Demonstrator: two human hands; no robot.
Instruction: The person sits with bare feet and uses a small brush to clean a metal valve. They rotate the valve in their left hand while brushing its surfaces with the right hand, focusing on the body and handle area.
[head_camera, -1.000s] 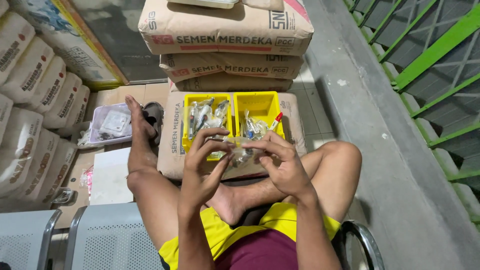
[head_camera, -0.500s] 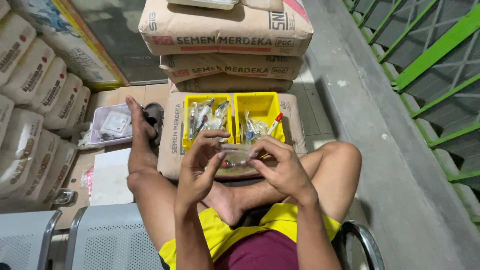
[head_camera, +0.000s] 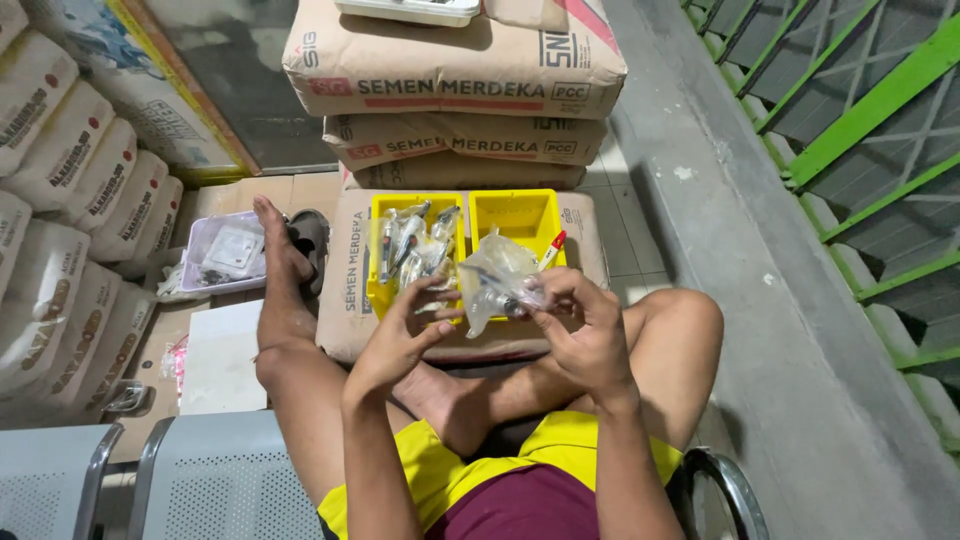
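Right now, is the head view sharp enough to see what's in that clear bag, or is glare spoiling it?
Head view: evenly lit, no motion blur; clear bag shows crinkle glare, contents indistinct, between left hand and right hand; yellow bins crisp; edges bowed by wide lens.

**A building-supply storeroom**

Heavy brown paper cement sacks (head_camera: 450, 60) are stacked on the tiled floor, and white sacks (head_camera: 60, 200) lie piled along the left. One flat sack carries a yellow parts bin (head_camera: 465, 245) full of small bagged hardware. Grey metal waiting-room seats (head_camera: 200, 480), a bare concrete ledge (head_camera: 760, 250) and green steel railing (head_camera: 860, 120) edge the space.
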